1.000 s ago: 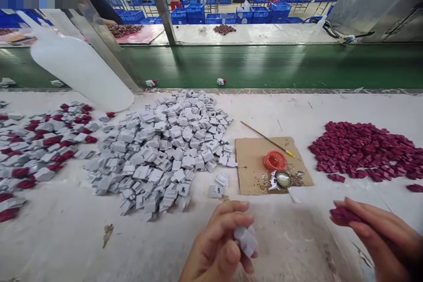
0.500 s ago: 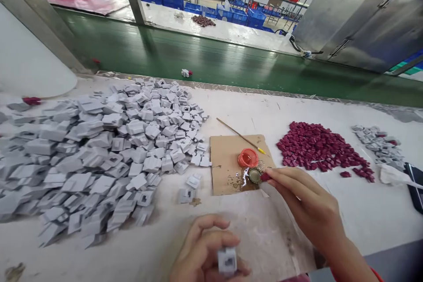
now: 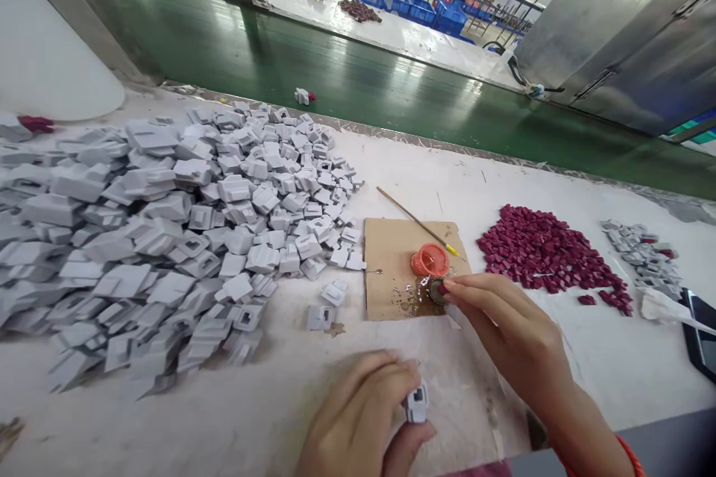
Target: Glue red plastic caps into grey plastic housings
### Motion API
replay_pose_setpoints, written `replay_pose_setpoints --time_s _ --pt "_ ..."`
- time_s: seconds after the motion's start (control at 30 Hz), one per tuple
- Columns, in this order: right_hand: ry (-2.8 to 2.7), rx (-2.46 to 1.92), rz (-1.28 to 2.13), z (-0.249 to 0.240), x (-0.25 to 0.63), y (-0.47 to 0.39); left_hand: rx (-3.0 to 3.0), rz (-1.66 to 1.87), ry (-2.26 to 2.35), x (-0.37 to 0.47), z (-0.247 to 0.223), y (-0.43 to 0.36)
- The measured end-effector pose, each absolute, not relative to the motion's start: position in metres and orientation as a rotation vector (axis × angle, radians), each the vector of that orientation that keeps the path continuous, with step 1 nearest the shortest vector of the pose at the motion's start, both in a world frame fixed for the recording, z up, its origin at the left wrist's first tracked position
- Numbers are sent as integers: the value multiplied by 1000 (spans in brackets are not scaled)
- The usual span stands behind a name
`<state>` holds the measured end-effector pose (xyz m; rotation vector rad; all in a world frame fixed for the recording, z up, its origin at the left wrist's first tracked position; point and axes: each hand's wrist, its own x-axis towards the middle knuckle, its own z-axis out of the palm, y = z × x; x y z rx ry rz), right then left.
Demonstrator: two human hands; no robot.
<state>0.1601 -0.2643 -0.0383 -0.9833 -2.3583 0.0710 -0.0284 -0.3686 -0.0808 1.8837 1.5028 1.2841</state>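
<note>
My left hand point(image 3: 369, 414) is closed round a small grey plastic block point(image 3: 416, 402) with a square hole facing up, held over the near part of the table. Between the fingertips of my right hand point(image 3: 509, 328) is a small maroon plastic piece point(image 3: 444, 288), mostly hidden by the fingers. That piece is at a bottle cap point(image 3: 434, 292) on a sheet of cardboard point(image 3: 385, 246); whether it touches the cap's contents I cannot tell. Beside the cap stands a small red cup point(image 3: 430, 259) among wet spots. A thin stick point(image 3: 414, 219) with a yellow end lies across the cardboard's far edge.
A large heap of grey blocks point(image 3: 184, 231) covers the left side. Two loose grey blocks point(image 3: 321, 317) lie near the cardboard. To the right are a pile of maroon pieces point(image 3: 548, 253) and a smaller grey pile point(image 3: 643, 253). A green conveyor belt point(image 3: 358, 89) runs behind.
My left hand has turned and moved right with the grey block, its fingers now closer round it. My right hand has brought the maroon piece to the bottle cap.
</note>
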Motion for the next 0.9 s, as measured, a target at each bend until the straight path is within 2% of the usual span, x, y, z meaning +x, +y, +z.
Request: replay_pose_setpoints --time_s 0.13,0.37,0.7,0.9 --pt "-2205 -1060 87 -36 162 -277 1885 1242 1546 -30 -86 -368" --pt "-1877 -1107 644 -45 141 -327 1768 1247 1663 -31 -83 -369" --pt "-1940 -1048 649 -59 125 -346 1777 1248 1675 -27 -85 -373" --pt "-2168 -1060 519 -46 131 -346 1883 1206 1633 -33 -85 -372"
